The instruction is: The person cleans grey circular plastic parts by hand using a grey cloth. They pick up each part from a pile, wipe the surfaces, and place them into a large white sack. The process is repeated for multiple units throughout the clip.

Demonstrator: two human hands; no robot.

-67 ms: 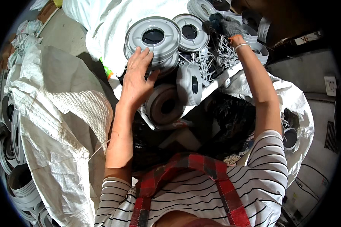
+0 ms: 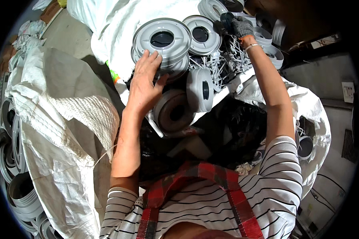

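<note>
My left hand (image 2: 145,79) is bare and rests with its fingers spread on the near rim of a grey round flanged plastic part (image 2: 175,46), which has a dark hole in its middle. My right hand (image 2: 243,27), in a grey knitted glove, is closed on a dark ribbed ring (image 2: 227,20) at the back; part of that ring is hidden by the glove. Between the hands stands a second grey flanged part (image 2: 211,44). Nearer to me are a grey ribbed ring (image 2: 194,85) on its side and a brownish round part (image 2: 162,115).
Thin white plastic scraps (image 2: 215,69) lie among the parts. More grey rings (image 2: 263,36) are heaped at the back right. A white woven sack (image 2: 60,119) stands on my left, with several grey rings (image 2: 24,191) beyond it. Another white sack (image 2: 317,115) is on my right.
</note>
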